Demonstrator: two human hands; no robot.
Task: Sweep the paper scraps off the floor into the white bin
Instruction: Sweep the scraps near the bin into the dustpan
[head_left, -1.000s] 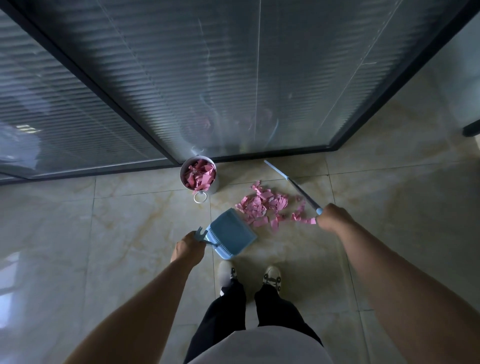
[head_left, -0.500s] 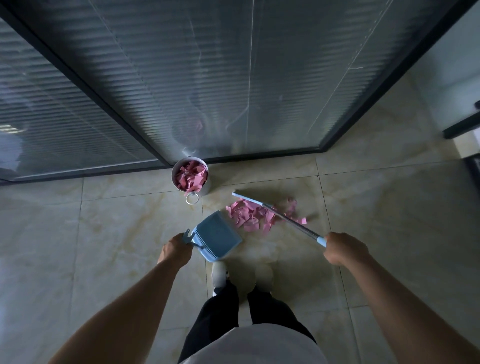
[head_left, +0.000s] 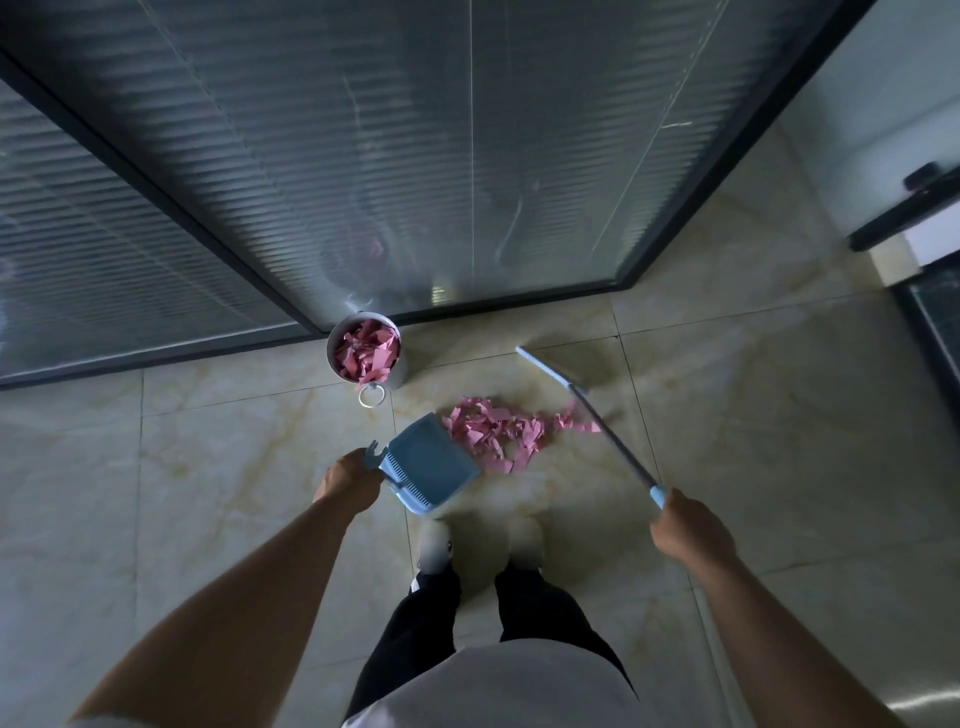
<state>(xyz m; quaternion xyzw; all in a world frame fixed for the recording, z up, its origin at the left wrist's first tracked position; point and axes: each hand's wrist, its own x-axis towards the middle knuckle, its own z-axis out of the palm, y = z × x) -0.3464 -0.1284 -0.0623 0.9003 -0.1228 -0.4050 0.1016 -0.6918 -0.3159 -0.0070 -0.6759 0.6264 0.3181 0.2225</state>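
The pink paper scraps (head_left: 498, 434) lie in a loose pile on the tiled floor (head_left: 753, 415), a little right of the frame centre. The open edge of the blue dustpan (head_left: 428, 465) is just beside the left edge of the pile. The left hand (head_left: 349, 479) has its fingers curled around the dustpan handle, at centre left. The broom (head_left: 587, 410) runs as a thin line from the right hand (head_left: 691, 535) up toward the centre, and its pale head is near the right end of the pile; I cannot tell if it touches the floor. The right hand grips the blue end of the broom handle. The white bin (head_left: 363, 351) stands above and left of the pile, close to the dark bottom frame of the glass wall (head_left: 467, 156), and it already holds pink scraps. To the right of the broom the floor is open tile up to the dark door frame (head_left: 930, 332) at the right edge. Two light shoes (head_left: 434, 545) stand just below the dustpan.
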